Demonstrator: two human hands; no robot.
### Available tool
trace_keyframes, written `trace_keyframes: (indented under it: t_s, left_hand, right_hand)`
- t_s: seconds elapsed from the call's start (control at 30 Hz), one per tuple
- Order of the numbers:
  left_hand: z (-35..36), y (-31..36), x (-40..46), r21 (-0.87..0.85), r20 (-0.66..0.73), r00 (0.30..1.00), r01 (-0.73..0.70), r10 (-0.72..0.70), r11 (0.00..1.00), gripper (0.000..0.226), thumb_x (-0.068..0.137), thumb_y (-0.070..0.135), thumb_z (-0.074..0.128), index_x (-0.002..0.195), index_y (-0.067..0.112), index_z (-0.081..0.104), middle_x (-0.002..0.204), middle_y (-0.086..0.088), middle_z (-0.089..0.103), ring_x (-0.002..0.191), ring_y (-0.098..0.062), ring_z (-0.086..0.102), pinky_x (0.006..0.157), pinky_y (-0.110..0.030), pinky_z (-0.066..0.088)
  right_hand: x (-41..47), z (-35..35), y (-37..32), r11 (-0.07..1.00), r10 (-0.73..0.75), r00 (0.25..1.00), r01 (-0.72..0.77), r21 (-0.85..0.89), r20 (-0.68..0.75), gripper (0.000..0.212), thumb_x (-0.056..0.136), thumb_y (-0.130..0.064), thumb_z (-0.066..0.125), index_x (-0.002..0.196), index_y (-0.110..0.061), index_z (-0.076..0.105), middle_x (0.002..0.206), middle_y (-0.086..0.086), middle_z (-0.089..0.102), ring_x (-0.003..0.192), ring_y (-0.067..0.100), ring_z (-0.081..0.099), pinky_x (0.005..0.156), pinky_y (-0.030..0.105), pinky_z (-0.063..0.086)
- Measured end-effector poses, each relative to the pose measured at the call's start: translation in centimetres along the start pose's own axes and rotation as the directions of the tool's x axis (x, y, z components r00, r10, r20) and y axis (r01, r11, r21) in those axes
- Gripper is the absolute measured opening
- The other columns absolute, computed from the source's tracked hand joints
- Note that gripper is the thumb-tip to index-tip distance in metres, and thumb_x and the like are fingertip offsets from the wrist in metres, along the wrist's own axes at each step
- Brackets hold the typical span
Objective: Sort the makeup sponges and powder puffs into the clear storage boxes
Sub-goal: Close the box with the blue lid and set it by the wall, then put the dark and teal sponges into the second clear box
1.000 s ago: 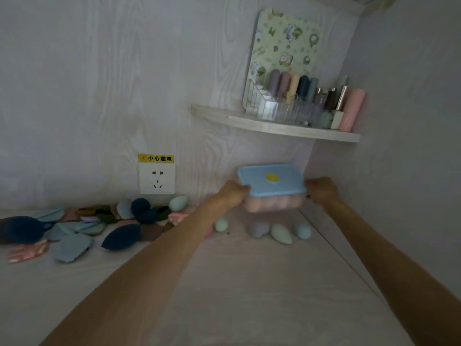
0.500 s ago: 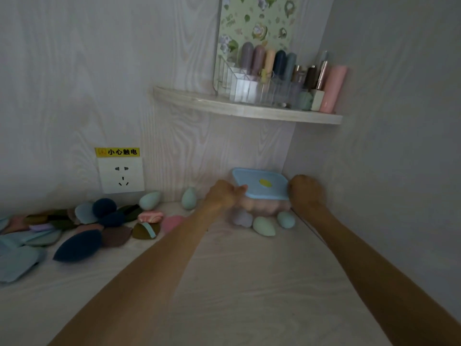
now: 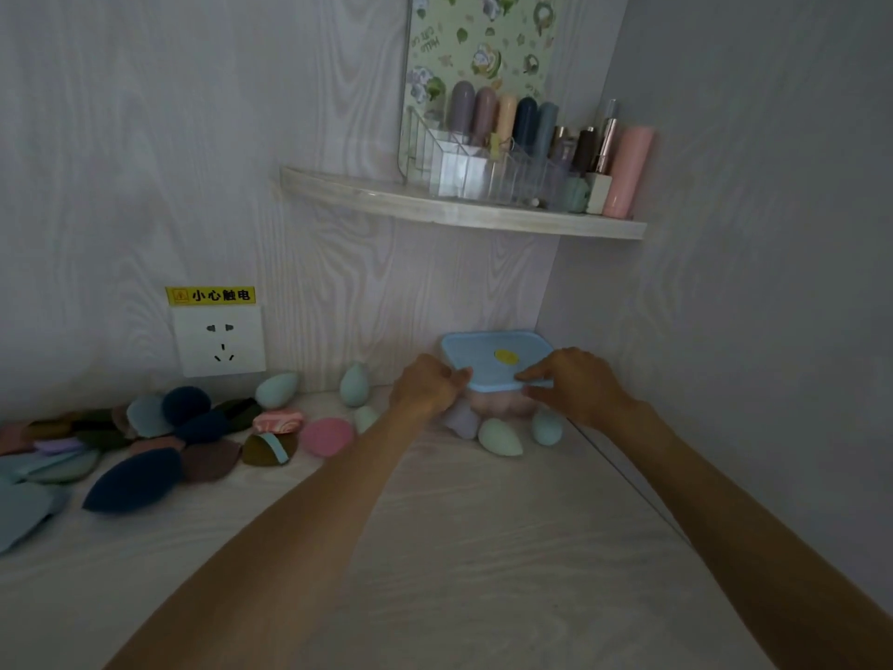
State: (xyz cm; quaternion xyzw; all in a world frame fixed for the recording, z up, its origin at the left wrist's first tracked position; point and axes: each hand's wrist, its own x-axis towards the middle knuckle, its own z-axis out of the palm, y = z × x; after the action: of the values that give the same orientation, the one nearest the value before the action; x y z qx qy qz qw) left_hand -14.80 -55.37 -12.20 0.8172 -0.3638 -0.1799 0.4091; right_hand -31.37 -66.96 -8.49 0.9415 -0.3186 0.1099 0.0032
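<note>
The blue-lidded storage box [image 3: 493,362] now sits lower in the bench's far right corner; left hand [image 3: 425,386] grips its left edge, right hand [image 3: 575,384] pinches the lid's front rim.

pale blue lid [image 3: 493,360] with a yellow dot; navy sponge [image 3: 133,481] at nine o'clock; floral green board [image 3: 476,45]; pink tube [image 3: 628,171].
</note>
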Motion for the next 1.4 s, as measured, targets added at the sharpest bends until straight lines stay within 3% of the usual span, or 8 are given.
trace_keyframes:
  t_s: [0.33, 0.5, 0.67, 0.83, 1.0, 1.1, 1.27, 1.4]
  left_hand:
    - [-0.1, 0.3, 0.5, 0.043, 0.003, 1.000, 0.004, -0.004, 0.999, 0.054, 0.087, 0.048, 0.056, 0.119, 0.004, 0.060, 0.121, -0.014, 0.063, 0.111, -0.028, 0.060, 0.092, -0.033, 0.047]
    - [-0.4, 1.8, -1.6, -0.008, 0.169, 0.985, -0.022, 0.023, 1.000, 0.058, 0.100, 0.044, 0.026, 0.130, 0.001, 0.051, 0.132, -0.020, 0.054, 0.120, -0.030, 0.053, 0.093, -0.029, 0.040]
    - [-2.4, 1.8, -3.5, -0.060, 0.155, 0.987, 0.058, -0.048, 0.996, 0.056, 0.099, 0.041, 0.035, 0.130, -0.002, 0.049, 0.134, -0.020, 0.052, 0.121, -0.031, 0.052, 0.101, -0.033, 0.041]
    - [-6.6, 0.2, -7.5, -0.188, 0.122, 0.993, 0.030, -0.007, 0.982, 0.018, 0.094, 0.009, 0.047, 0.084, 0.007, 0.062, 0.098, -0.011, 0.056, 0.084, -0.019, 0.056, 0.058, -0.018, 0.044]
    - [-14.0, -4.1, -14.6, -0.188, 0.007, 1.000, -0.003, 0.004, 0.982, 0.017, 0.091, 0.012, 0.052, 0.102, 0.010, 0.065, 0.095, -0.003, 0.065, 0.086, -0.014, 0.060, 0.056, -0.010, 0.041]
    - [-19.5, -7.4, -18.7, -0.175, -0.109, 0.992, 0.046, -0.066, 0.983, 0.021, 0.095, 0.011, 0.048, 0.107, 0.006, 0.065, 0.098, -0.006, 0.065, 0.077, -0.012, 0.060, 0.048, -0.005, 0.041]
    - [-29.2, -13.2, -25.9, -0.106, -0.344, 0.918, 0.173, -0.199, 0.979, 0.012, 0.075, 0.028, 0.065, 0.078, 0.021, 0.074, 0.086, -0.006, 0.071, 0.082, -0.022, 0.066, 0.075, -0.033, 0.050]
    - [-35.8, -17.5, -30.0, 0.021, -0.661, 0.726, 0.270, -0.189, 0.963, 0.017, 0.087, 0.024, 0.059, 0.097, 0.024, 0.072, 0.112, 0.000, 0.069, 0.108, -0.021, 0.062, 0.098, -0.036, 0.045]
  right_hand:
    - [0.4, -0.8, -1.0, 0.994, 0.023, 1.000, -0.024, -0.111, -0.005, 0.037, 0.081, -0.050, 0.064, 0.115, -0.035, 0.066, 0.126, -0.001, 0.061, 0.117, 0.019, 0.055, 0.093, 0.027, 0.038]
    - [-0.5, -0.7, -1.2, 0.999, 0.025, 0.998, -0.027, 0.042, 0.051, 0.035, 0.090, -0.049, 0.053, 0.116, -0.030, 0.067, 0.130, -0.008, 0.059, 0.120, 0.015, 0.054, 0.095, 0.027, 0.040]
    - [-2.0, -1.3, -1.9, 0.967, 0.020, 1.000, -0.025, 0.255, 0.023, 0.037, 0.099, -0.035, 0.042, 0.127, -0.019, 0.059, 0.136, -0.001, 0.053, 0.127, 0.019, 0.048, 0.104, 0.029, 0.036]
    - [-2.5, -2.3, -5.6, 0.953, -0.055, 0.998, 0.041, 0.301, 0.040, 0.027, 0.096, -0.027, 0.048, 0.108, -0.022, 0.071, 0.113, 0.000, 0.069, 0.100, 0.016, 0.063, 0.093, 0.032, 0.048]
    - [-2.2, -2.6, -15.0, 0.866, -0.310, 0.939, 0.214, 0.452, 0.150, 0.021, 0.095, -0.018, 0.054, 0.101, -0.011, 0.073, 0.084, -0.001, 0.069, 0.055, -0.011, 0.058, 0.065, 0.011, 0.045]
    - [-2.6, -2.3, -22.1, 0.804, -0.405, 0.896, 0.254, 0.539, 0.182, 0.019, 0.092, -0.013, 0.057, 0.103, -0.009, 0.072, 0.084, 0.000, 0.067, 0.071, 0.003, 0.062, 0.076, 0.019, 0.049]
    - [-3.7, -1.1, -34.6, 0.676, -0.568, 0.790, 0.288, 0.679, 0.230, 0.017, 0.089, -0.007, 0.060, 0.101, -0.007, 0.072, 0.099, 0.014, 0.072, 0.096, 0.032, 0.068, 0.090, 0.041, 0.055]
    - [-4.5, -1.2, -43.6, 0.664, -0.659, 0.718, 0.415, 0.622, 0.224, 0.026, 0.094, -0.020, 0.054, 0.115, -0.012, 0.067, 0.122, 0.005, 0.065, 0.113, 0.021, 0.059, 0.097, 0.026, 0.045]
